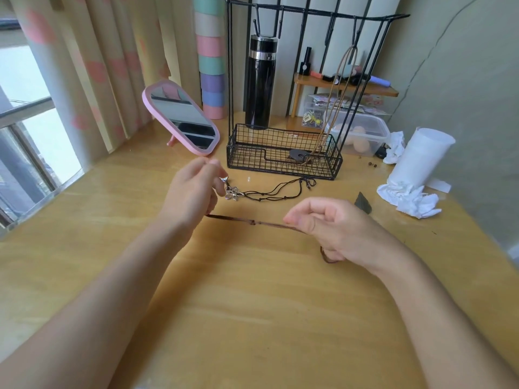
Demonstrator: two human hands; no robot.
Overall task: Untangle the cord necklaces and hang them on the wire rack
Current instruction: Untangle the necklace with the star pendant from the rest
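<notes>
Grip of left hand (193,189) and right hand (337,228) closed on brown cord (252,221), stretched in front of wire rack (283,161); judged light, limp, knotted midway; probably best pinched beside knot.

Probably a home bedroom desk (252,290): pink mirror (182,116), curtains (106,66) (window (25,80) beside).

- You are holding the brown cord (254,222) taut between your left hand (193,189) and right hand (334,228).
- The black necklace (269,192) is lying at twelve o'clock from it.
</notes>
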